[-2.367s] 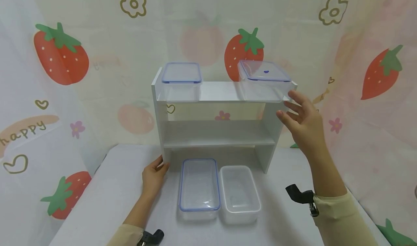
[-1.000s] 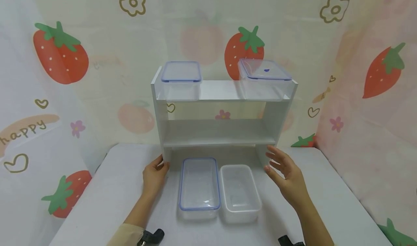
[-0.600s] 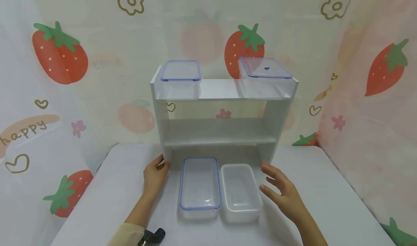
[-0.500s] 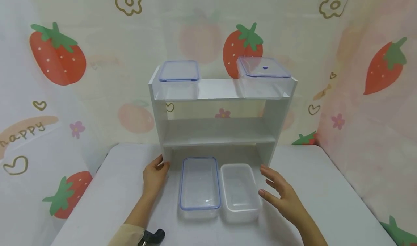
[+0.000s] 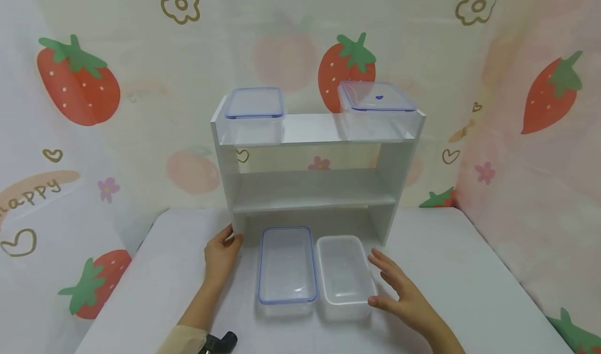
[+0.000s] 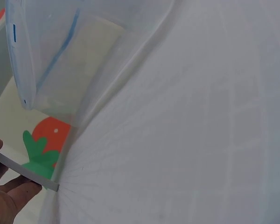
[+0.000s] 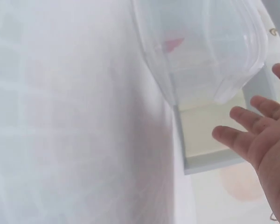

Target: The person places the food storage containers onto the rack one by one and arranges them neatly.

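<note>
My left hand pinches the lower left side panel of a white shelf; the left wrist view shows the panel edge between thumb and fingers. Spread fingers mark my right hand, beside the right wall of a clear plastic food container without a blue lid. From the head view I cannot tell whether its thumb touches that wall. In the right wrist view the fingers stand apart from the container. To its left sits a blue-rimmed lidded container.
On the shelf's top board stand two clear containers with blue-rimmed lids, one left and one right. A middle board spans the shelf. White cloth covers the table, and a strawberry-print curtain hangs behind.
My right hand has come down from beside the upper right container to the lidless container on the table. The left hand keeps its hold on the shelf panel. The view has shifted slightly.
</note>
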A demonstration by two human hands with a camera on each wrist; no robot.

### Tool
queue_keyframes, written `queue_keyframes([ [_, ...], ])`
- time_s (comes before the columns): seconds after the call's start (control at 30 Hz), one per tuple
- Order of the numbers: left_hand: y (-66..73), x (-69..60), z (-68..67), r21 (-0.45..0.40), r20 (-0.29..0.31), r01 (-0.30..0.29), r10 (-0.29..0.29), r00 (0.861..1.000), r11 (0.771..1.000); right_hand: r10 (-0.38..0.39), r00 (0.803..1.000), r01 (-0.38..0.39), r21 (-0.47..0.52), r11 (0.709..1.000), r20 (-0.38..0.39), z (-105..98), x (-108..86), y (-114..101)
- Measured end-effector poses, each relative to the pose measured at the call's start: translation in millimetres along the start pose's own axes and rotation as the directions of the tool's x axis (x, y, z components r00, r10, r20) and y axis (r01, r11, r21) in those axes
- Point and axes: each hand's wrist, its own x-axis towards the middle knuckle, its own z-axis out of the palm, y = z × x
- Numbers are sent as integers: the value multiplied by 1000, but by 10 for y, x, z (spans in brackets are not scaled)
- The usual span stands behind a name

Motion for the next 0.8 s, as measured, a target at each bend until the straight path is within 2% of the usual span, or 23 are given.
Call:
queue_keyframes([
  [0.3,-36,-5,7,-3,-7,5,-5,1000,1000,-12,1000,10,58,998,29,91,-56,139],
  [0.6,-43,7,16,-14,0,5,-5,1000,1000,75,997,-77,47,996,35,152,-67,127],
  [0.8,-33,15,9,-13,8,-5,5,1000,1000,119,990,-123,47,991,71,179,-46,156],
])
